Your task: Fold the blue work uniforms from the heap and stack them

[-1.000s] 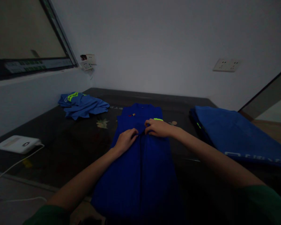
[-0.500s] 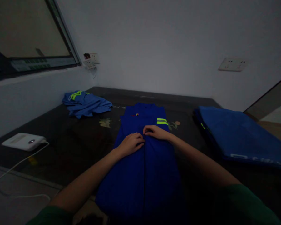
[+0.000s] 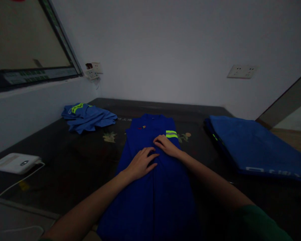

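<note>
A long dark blue work garment [image 3: 137,197] lies lengthwise on the dark table, its collar at the far end. It has a small emblem on the chest and a yellow-green and grey reflective band on the right side. My left hand [image 3: 141,163] rests on the middle of the garment with its fingers spread. Just beyond it and to the right, my right hand [image 3: 165,145] lies on the cloth below the band, fingers bent but apart. Neither hand grips anything that I can see. A dark seam line runs down the garment's lower part.
A crumpled lighter blue garment [image 3: 90,117] lies at the back left. Folded blue clothes [image 3: 256,144] are stacked on the right. A white device [image 3: 16,163] with a cable sits at the left edge. Wall sockets [image 3: 242,71] are above the table [image 3: 72,180].
My fingers have loosened from a pinch at the garment's centre line. The left hand has spread and moved slightly nearer me; the right has flattened somewhat. The view has shifted a little.
</note>
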A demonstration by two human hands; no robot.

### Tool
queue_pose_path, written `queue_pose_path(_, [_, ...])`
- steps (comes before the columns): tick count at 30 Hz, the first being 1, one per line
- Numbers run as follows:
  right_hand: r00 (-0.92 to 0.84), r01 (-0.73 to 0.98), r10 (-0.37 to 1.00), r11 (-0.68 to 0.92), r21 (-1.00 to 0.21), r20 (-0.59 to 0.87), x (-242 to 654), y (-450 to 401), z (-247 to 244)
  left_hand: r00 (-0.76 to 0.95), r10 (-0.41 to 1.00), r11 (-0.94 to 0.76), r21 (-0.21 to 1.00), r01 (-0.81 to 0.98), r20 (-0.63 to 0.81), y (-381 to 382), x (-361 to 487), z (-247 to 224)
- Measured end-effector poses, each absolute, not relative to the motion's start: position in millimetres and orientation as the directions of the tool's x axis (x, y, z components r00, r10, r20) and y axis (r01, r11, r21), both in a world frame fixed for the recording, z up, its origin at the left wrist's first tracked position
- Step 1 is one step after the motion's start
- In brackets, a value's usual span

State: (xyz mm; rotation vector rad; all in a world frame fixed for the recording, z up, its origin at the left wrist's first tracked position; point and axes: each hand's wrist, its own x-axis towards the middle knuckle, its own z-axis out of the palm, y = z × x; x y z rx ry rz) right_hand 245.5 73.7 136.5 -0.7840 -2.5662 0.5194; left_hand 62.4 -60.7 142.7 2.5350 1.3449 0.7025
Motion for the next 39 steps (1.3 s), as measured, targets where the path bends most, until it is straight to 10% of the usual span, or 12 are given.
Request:
queue_pose_path(7, [-0.321, 0.841, 0.923, 0.381, -0.384, 0.212, 262.8, 163.6, 166.0, 0.256, 0.929, -0.367, 0.570, 0.735, 0.267, -34.3, 71.4, 154.6])
queue_pose_path(15, [-0.214, 0.946, 0.975, 0.222, -0.236, 0.057, 249.0, 184.9, 124.8, 0.193, 0.979, -0.180, 0.746, 0.641, 0.070, -1.0, 79.5, 137.6])
queue_pose_path(24, [-0.177, 0.971, 0.984, 0.179, -0.158, 0.024, 250.3, 189.6, 118.8, 0.253, 0.967, -0.082, 0.907, 0.414, -0.028, 1.7, 70.3, 129.9])
queue_pose_path(31, [-0.436, 0.875, 0.860, 0.474, -0.100, 0.264, 238.6, 169.1, 141.9, 0.199, 0.980, -0.111, 0.842, 0.528, 0.005, 2.3, 73.6, 135.5])
queue_pose_path(39, [-0.431, 0.882, 0.891, 0.449, -0.144, 0.140, 222.8, 157.8, 138.5, 0.221, 0.967, -0.048, 0.768, 0.639, -0.124, 29.8, 87.2, 145.9])
